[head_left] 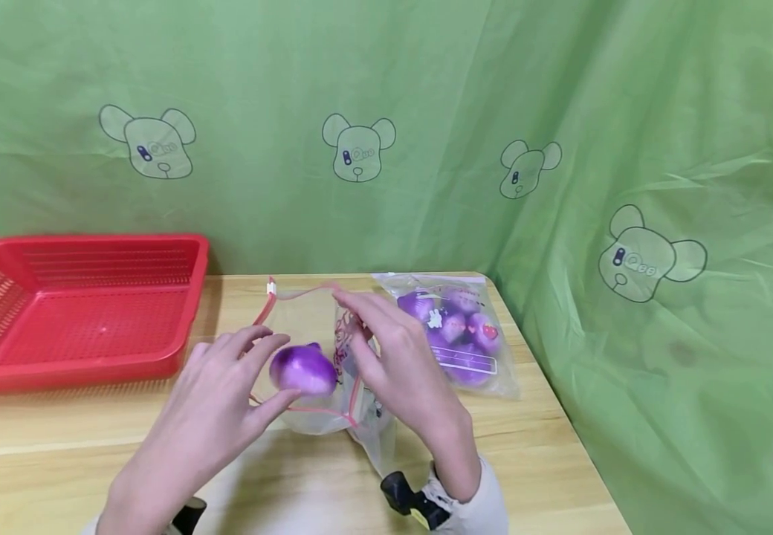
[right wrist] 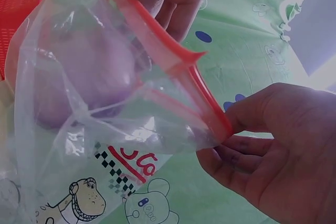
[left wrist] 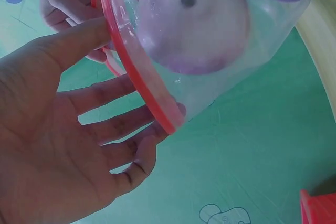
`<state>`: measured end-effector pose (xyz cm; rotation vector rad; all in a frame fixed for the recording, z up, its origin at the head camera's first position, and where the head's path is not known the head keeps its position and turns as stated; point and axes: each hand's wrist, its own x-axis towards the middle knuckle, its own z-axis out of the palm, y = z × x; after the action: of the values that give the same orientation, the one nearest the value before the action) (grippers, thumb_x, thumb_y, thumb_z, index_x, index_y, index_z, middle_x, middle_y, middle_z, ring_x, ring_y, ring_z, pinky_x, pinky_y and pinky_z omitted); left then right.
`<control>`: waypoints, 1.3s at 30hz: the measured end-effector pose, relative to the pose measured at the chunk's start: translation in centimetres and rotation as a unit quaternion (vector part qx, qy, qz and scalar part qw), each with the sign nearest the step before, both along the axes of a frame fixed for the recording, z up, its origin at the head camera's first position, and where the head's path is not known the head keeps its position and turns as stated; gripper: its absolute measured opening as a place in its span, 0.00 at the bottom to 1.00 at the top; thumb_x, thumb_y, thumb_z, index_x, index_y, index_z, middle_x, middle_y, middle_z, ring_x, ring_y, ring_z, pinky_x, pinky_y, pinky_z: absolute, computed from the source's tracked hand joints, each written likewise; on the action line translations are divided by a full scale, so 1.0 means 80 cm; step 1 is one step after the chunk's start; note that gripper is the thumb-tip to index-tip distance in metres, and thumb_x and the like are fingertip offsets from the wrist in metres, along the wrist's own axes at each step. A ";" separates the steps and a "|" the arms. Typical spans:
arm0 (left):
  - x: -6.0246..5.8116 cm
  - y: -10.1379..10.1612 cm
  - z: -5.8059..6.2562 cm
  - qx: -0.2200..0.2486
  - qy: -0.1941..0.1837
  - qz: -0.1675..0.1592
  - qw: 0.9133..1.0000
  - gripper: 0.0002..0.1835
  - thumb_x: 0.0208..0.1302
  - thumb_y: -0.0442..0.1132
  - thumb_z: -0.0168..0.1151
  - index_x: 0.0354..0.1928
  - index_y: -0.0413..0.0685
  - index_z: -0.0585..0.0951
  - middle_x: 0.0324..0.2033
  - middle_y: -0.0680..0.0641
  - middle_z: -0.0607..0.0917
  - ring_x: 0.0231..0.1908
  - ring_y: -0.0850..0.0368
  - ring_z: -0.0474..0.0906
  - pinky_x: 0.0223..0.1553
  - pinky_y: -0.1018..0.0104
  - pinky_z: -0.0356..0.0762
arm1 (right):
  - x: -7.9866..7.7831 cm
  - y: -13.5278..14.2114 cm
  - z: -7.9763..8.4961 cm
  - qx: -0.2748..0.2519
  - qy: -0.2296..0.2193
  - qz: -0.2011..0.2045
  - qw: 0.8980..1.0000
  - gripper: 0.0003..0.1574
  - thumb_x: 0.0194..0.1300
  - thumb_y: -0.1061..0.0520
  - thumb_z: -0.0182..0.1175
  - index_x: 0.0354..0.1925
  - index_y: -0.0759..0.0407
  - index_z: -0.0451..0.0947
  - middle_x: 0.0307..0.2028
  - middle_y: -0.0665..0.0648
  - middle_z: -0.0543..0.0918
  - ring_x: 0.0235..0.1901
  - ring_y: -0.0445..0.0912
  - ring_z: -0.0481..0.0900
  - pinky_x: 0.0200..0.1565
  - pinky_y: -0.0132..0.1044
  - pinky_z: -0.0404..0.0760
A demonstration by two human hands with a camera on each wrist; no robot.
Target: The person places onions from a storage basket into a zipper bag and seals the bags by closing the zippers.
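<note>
A clear zip bag (head_left: 309, 423) with a pink-red zip edge has its mouth spread, facing up. Inside its mouth is a round purple, white-patched onion-like thing (head_left: 302, 369) with a small nub, slightly blurred; its pale underside shows through the plastic in the left wrist view. My left hand (head_left: 222, 390) is at the bag's left side, thumb and fingers spread either side of the purple thing. In the left wrist view, the fingertips of this hand (left wrist: 68, 135) pass behind the zip edge. On the opposite side, my right hand (right wrist: 278, 145) pinches the zip edge between thumb and fingers.
To the right lies another clear printed bag (head_left: 507, 371) holding several purple round things. A red slotted plastic basket (head_left: 186, 327) stands at the left on the wooden table (head_left: 547, 461). Green cloth (head_left: 427, 89) with bear-head prints hangs behind and to the right.
</note>
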<state>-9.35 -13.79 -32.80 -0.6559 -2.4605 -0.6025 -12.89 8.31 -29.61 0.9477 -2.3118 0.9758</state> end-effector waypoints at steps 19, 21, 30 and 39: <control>-0.030 -0.031 0.021 0.153 0.075 -0.032 0.985 0.26 0.58 0.17 0.54 0.59 0.39 0.78 0.59 0.41 0.77 0.53 0.47 0.75 0.44 0.63 0.71 | 0.013 0.002 0.010 0.035 0.015 0.020 0.999 0.28 0.62 0.75 0.56 0.61 0.66 0.76 0.50 0.59 0.84 0.34 0.41 0.80 0.36 0.24 0.79; -0.040 -0.038 0.023 0.130 0.056 -0.044 0.989 0.31 0.57 0.17 0.52 0.64 0.41 0.75 0.65 0.41 0.73 0.60 0.44 0.70 0.50 0.57 0.72 | 0.013 0.003 0.012 0.043 0.022 0.029 0.998 0.28 0.62 0.75 0.56 0.61 0.65 0.76 0.51 0.59 0.84 0.36 0.41 0.81 0.39 0.24 0.79; -0.050 -0.063 0.018 0.059 -0.015 -0.083 0.995 0.11 0.60 0.26 0.66 0.43 0.46 0.85 0.39 0.52 0.87 0.37 0.58 0.82 0.38 0.59 0.80 | -0.006 0.010 0.021 0.063 0.037 0.060 0.996 0.28 0.60 0.78 0.52 0.54 0.61 0.82 0.52 0.56 0.85 0.51 0.45 0.83 0.52 0.31 0.80; -0.020 -0.070 0.025 0.097 0.036 -0.069 0.992 0.11 0.54 0.27 0.72 0.33 0.50 0.83 0.20 0.63 0.79 0.17 0.71 0.67 0.21 0.81 0.65 | -0.021 0.031 0.024 0.067 0.009 0.061 0.996 0.15 0.64 0.74 0.57 0.40 0.61 0.86 0.41 0.54 0.87 0.42 0.43 0.83 0.43 0.32 0.82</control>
<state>-10.97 -19.42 -30.83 -0.7580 -2.2673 -0.8435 -14.59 10.80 -27.72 1.1581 -2.3521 0.8628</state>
